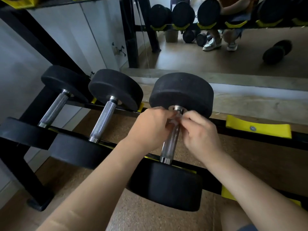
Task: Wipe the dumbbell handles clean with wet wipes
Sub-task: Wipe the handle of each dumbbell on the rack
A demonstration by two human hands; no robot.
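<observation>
Wiping step, I think. Left hand [151, 125] and right hand [201, 130] are both at the far end of the dumbbell handle [170, 145], fingers curled, pinching what looks like a wipe [177, 116] against it. The next move would be dragging it down the handle's length.

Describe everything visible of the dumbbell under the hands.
Rightmost of three, the dumbbell lies across the rack. Two thick round black heads, rubbery-looking, join a shiny knurled metal handle. The left hand and right hand curl their fingers round the handle's far end, by the far head; anything pinched there is too small to tell.
</observation>
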